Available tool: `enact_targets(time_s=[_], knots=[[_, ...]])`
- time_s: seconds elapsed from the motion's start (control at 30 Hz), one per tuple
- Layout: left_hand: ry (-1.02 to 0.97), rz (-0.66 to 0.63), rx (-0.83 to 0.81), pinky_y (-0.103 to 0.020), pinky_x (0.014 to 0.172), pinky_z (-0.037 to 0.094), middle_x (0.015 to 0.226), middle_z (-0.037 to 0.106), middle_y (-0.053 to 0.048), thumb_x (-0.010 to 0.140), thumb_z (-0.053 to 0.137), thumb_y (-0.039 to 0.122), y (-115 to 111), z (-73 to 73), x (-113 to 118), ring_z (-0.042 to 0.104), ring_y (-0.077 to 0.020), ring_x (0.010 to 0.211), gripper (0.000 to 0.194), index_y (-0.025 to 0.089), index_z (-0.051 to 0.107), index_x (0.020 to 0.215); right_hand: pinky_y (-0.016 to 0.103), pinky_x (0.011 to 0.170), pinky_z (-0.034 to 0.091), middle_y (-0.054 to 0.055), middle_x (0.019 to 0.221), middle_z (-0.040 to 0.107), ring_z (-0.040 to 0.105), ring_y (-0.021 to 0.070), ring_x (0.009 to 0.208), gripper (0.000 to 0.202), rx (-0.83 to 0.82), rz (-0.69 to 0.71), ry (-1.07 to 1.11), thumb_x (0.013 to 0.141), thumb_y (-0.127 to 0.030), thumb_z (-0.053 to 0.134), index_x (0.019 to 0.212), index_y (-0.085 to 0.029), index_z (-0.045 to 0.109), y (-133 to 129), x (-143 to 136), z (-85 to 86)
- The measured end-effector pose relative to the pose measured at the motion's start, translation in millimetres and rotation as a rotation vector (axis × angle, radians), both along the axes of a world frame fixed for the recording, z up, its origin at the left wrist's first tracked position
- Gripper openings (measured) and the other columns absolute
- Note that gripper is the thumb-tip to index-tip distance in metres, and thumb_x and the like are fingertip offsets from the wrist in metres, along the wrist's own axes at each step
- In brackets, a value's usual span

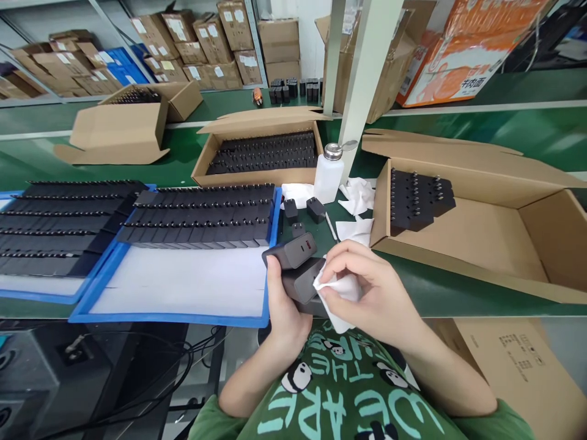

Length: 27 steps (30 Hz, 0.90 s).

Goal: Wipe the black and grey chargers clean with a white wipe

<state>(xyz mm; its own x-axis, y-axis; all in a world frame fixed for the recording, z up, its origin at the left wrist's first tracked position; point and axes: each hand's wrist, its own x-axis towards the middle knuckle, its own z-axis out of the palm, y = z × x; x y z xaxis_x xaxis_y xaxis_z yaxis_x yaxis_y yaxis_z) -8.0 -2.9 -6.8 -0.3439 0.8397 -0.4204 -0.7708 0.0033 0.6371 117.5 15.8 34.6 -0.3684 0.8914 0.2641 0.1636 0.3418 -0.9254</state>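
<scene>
My left hand (287, 308) is closed around several black charger blocks (297, 249), held together above the table's front edge. The uppermost block has port slots, one with red in it, on its end face. My right hand (367, 284) pinches a crumpled white wipe (345, 290) and presses it against the end of a lower block. Just beyond the hands, a few loose black chargers (315, 209) lie on the green tabletop. A thin white stick lies beside them.
Blue-rimmed trays (183, 318) with rows of chargers lie on the left. An open carton (486, 226) with some chargers stands on the right. Behind are a white pump bottle (329, 174), crumpled wipes (358, 195), a filled carton (257, 176) and a white post (367, 73).
</scene>
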Motion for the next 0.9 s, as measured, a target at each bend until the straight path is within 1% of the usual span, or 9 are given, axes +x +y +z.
enact_targets(time_s=[0.13,0.23,0.3,0.43,0.57,0.63,0.73,0.83,0.9], knots=[[0.022,0.001,0.007,-0.025,0.07,0.059,0.089,0.077,-0.003,0.071,0.076,0.07,-1,0.6,-1,0.071,-0.0191,0.077,0.052,0.022,0.076,0.092,0.026,0.07,0.048,0.0,0.088,0.059,0.06,0.0135,0.08,0.015,-0.039,0.055,0.028,0.076,-0.007,0.066,0.08,-0.021,0.064,8,2,0.3],[0.026,0.001,0.004,-0.026,0.076,0.059,0.094,0.077,-0.004,0.077,0.072,0.067,-1,0.8,-1,0.071,-0.0199,0.082,0.05,0.021,0.076,0.096,0.026,0.067,0.045,0.0,0.087,0.057,0.057,0.0132,0.078,0.014,-0.051,0.064,0.032,0.075,-0.008,0.068,0.079,-0.021,0.062,10,2,-0.5],[0.027,0.007,-0.004,-0.027,0.075,0.059,0.094,0.076,-0.004,0.078,0.071,0.066,0,0.3,-2,0.071,-0.0203,0.082,0.05,0.02,0.076,0.097,0.025,0.065,0.043,0.0,0.085,0.056,0.055,0.0129,0.076,0.014,-0.067,0.08,0.019,0.075,-0.008,0.066,0.078,-0.02,0.06,11,1,-0.9],[0.004,-0.019,-0.025,-0.028,0.076,0.059,0.1,0.076,-0.006,0.078,0.07,0.067,0,-1.1,-3,0.071,-0.0213,0.087,0.053,0.019,0.075,0.099,0.025,0.063,0.041,-0.001,0.084,0.053,0.052,0.0119,0.074,0.016,-0.09,0.108,-0.005,0.072,-0.009,0.069,0.078,-0.02,0.058,15,1,0.3],[0.008,-0.036,-0.03,-0.028,0.074,0.059,0.101,0.076,-0.007,0.077,0.071,0.069,-1,-1.9,-3,0.071,-0.0216,0.087,0.057,0.018,0.075,0.101,0.024,0.064,0.041,-0.003,0.082,0.052,0.05,0.0107,0.072,0.016,-0.116,0.152,-0.034,0.071,-0.009,0.068,0.076,-0.02,0.057,19,3,3.2],[0.011,-0.053,-0.025,-0.029,0.075,0.059,0.101,0.076,-0.007,0.078,0.069,0.068,-1,-2.1,-3,0.071,-0.0219,0.087,0.056,0.017,0.075,0.101,0.024,0.062,0.04,-0.003,0.08,0.051,0.049,0.0105,0.07,0.018,-0.137,0.163,-0.059,0.071,-0.011,0.07,0.074,-0.02,0.055,21,3,4.9],[0.02,-0.051,-0.018,-0.029,0.078,0.059,0.101,0.076,-0.007,0.079,0.069,0.067,0,-2.4,-3,0.071,-0.0209,0.088,0.054,0.017,0.075,0.102,0.023,0.061,0.04,-0.003,0.078,0.05,0.048,0.0102,0.068,0.018,-0.161,0.183,-0.092,0.069,-0.009,0.067,0.071,-0.02,0.053,24,1,8.0],[0.018,-0.063,-0.015,-0.029,0.078,0.059,0.103,0.076,-0.007,0.08,0.069,0.066,2,-2.1,-2,0.071,-0.0215,0.089,0.054,0.017,0.075,0.103,0.023,0.059,0.039,-0.004,0.077,0.049,0.047,0.01,0.067,0.019,-0.167,0.184,-0.108,0.069,-0.01,0.069,0.07,-0.02,0.052,26,0,11.8],[0.006,-0.065,-0.021,-0.029,0.076,0.058,0.101,0.075,-0.007,0.079,0.069,0.067,3,-1.1,-3,0.071,-0.0218,0.087,0.054,0.018,0.074,0.101,0.023,0.061,0.042,-0.003,0.078,0.05,0.049,0.0105,0.069,0.017,-0.166,0.193,-0.088,0.071,-0.011,0.067,0.072,-0.02,0.054,28,3,12.2]])
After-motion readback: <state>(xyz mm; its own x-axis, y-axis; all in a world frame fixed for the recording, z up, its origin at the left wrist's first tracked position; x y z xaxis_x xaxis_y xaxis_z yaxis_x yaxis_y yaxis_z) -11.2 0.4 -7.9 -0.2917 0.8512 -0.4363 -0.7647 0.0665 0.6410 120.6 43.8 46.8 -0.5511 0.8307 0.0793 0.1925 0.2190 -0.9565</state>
